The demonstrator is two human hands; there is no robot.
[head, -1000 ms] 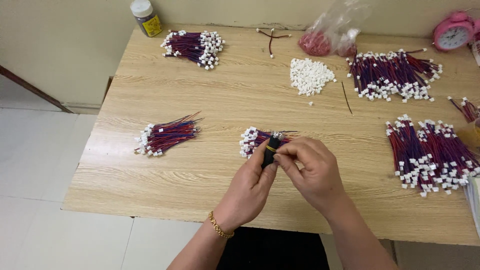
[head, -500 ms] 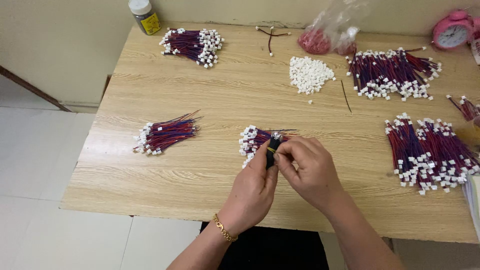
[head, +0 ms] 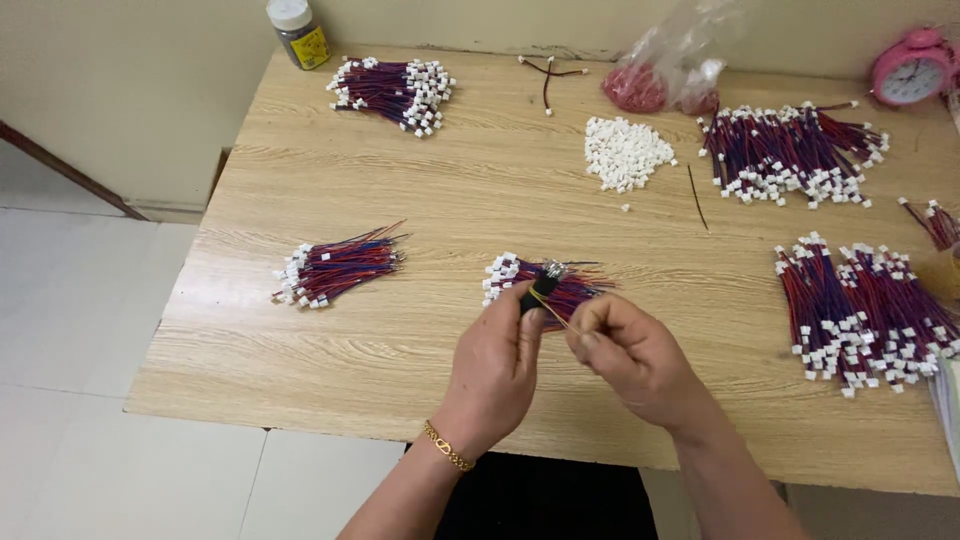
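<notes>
My left hand (head: 497, 368) pinches a small black tool (head: 538, 290) with a metal tip, held upright over the table's front middle. My right hand (head: 632, 350) is closed on a thin wire (head: 553, 308) that runs up to the tool. Just behind both hands lies a small bundle of red and blue wires with white connectors (head: 520, 275). A gold bracelet circles my left wrist.
On the wooden table (head: 450, 180) lie more wire bundles: left (head: 335, 268), back left (head: 392, 88), back right (head: 790, 150), right (head: 865, 305). A heap of loose white connectors (head: 625, 152), a plastic bag (head: 665, 75), a jar (head: 298, 32) and a pink alarm clock (head: 908, 70) stand at the back.
My hands have stayed over the small bundle, shifting only slightly as they work the wire and tool. Nothing else on the table has moved.
</notes>
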